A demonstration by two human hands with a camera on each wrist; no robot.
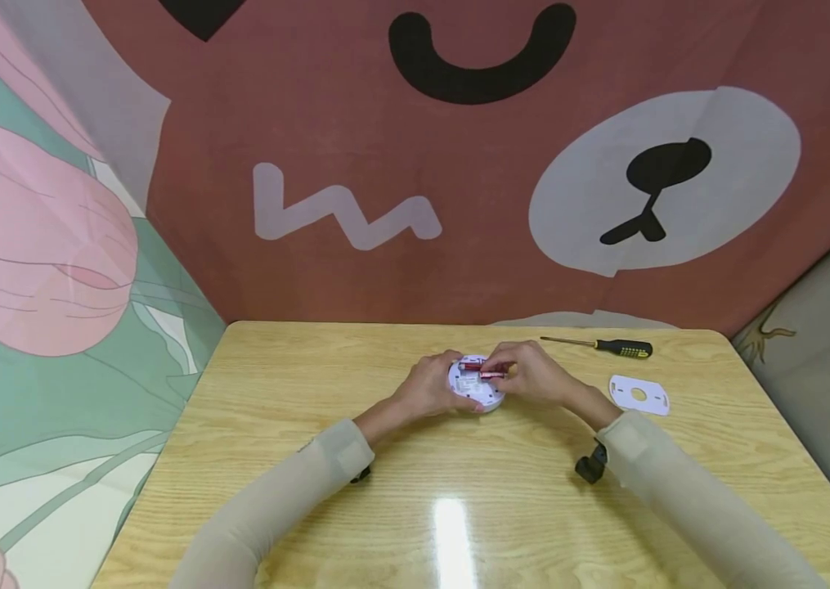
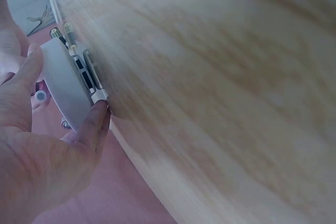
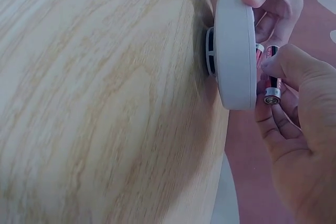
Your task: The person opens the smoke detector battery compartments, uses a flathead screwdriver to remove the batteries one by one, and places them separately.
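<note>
a round white detector (image 1: 475, 384) is held on the wooden surface (image 1: 459, 491) by the left hand (image 1: 431, 386); a red battery (image 1: 491, 374) is pinched over it in the right hand's (image 1: 532, 375) grip, seemingly not yet seated. a screwdriver (image 1: 606, 347) and cover plate (image 1: 639, 394) are left beyond the right hand.

A light wood-grain desk (image 1: 297, 384) with rounded corners fills the lower view; a bright streak of overhead light glares on its glossy top near the front edge; behind it hangs a reddish-brown cartoon backdrop (image 1: 356, 106) printed with a black curved mouth, a pale zigzag and a grey oval muzzle with a black nose; on the left stands a green panel (image 1: 54, 393) with large pink shapes and white lines; on the right, a grey-beige panel (image 1: 827, 327) bears a small golden mark.
</note>
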